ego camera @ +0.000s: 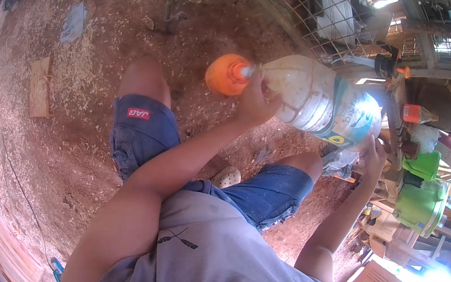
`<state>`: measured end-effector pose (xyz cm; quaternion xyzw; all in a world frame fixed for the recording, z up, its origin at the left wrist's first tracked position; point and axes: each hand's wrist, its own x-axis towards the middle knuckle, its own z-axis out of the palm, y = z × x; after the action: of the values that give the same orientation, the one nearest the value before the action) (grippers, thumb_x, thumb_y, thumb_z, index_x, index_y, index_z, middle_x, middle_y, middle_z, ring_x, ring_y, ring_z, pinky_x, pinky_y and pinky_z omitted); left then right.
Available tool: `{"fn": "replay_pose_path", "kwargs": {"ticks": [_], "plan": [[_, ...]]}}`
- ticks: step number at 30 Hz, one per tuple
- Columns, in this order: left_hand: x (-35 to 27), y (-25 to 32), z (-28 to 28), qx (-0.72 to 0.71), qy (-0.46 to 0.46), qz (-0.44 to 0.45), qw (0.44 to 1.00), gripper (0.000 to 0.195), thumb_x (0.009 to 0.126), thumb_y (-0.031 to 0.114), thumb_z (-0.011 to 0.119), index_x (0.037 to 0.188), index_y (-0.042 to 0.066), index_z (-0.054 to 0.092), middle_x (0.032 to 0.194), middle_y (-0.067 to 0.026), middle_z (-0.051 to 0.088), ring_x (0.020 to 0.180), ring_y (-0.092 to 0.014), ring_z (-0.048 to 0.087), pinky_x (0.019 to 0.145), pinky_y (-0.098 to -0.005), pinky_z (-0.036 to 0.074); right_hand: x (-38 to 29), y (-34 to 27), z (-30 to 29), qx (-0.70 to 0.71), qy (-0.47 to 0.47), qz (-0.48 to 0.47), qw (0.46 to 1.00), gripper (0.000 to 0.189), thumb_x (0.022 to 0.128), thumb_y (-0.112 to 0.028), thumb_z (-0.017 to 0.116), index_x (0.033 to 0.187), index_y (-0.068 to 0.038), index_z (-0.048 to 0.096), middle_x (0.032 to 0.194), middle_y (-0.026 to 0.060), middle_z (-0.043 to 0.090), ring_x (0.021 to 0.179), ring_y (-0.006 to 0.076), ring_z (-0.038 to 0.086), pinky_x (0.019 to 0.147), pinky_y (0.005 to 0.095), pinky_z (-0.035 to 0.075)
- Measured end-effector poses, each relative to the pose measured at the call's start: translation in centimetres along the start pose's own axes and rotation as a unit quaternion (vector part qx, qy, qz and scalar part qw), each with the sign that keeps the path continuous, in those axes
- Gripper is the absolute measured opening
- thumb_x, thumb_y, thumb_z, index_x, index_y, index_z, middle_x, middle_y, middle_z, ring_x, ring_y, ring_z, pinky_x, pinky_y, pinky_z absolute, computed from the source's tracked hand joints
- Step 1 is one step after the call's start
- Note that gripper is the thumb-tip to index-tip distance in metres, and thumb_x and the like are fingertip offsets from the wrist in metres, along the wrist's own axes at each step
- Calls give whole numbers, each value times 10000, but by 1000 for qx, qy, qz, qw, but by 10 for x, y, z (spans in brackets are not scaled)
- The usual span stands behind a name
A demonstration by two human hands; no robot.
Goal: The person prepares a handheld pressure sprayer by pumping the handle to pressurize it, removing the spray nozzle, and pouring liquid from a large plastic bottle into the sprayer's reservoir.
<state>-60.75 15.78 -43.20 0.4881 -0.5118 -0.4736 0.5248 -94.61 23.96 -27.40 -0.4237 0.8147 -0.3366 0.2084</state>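
Note:
A large translucent plastic bottle (pixel 310 94) with a blue-green label lies tilted across both hands, its neck end towards the left of the view. My left hand (pixel 257 102) grips it around the neck end. Against the bottle's base rests my right hand (pixel 373 159), fingers spread, bearing it from below. Just beyond my left hand is an orange plastic bottle (pixel 223 76) with a pale tip close to the large bottle's neck. Whether the two touch, or whether my left hand also holds the orange one, I cannot tell.
Wood shavings cover the dirt floor, with a wooden board (pixel 40 87) on it. Wire mesh (pixel 296 1) stands at the upper right. A green plastic container (pixel 422 204) and a red-labelled bottle (pixel 416 113) are at the right. Wooden strips (pixel 8 258) lie lower left.

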Motion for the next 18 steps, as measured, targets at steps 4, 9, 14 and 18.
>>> {"fn": "replay_pose_path", "kwargs": {"ticks": [4,9,14,18], "plan": [[-1,-1,0,1,2,20,1000,424,765,148,730,999,15,403,754,-51,489,644,-97,472,543,-282,437,0,-1,0,13,2,6,1000,286,951,-295,591,905,-19,647,557,-2,519,476,57,472,426,211,328],[-1,-1,-1,6,7,28,1000,426,766,160,737,989,21,401,738,-51,487,628,-99,464,539,-283,436,-3,-7,2,-1,7,1,1000,296,949,-302,594,928,-13,654,551,-4,515,477,56,475,427,208,332],[-3,6,-3,-3,-9,-3,1000,427,771,168,736,991,22,400,733,-56,488,632,-109,468,552,-300,440,-2,-4,-1,-9,12,-5,1000,301,943,-311,601,920,-15,654,550,-5,513,478,58,480,431,205,335],[-3,7,-6,6,-12,8,1000,425,775,178,733,992,22,402,730,-63,491,636,-121,477,573,-311,442,-5,-12,1,-3,13,-5,1000,304,940,-312,606,930,-13,657,552,-5,513,474,60,477,434,210,339]]}}
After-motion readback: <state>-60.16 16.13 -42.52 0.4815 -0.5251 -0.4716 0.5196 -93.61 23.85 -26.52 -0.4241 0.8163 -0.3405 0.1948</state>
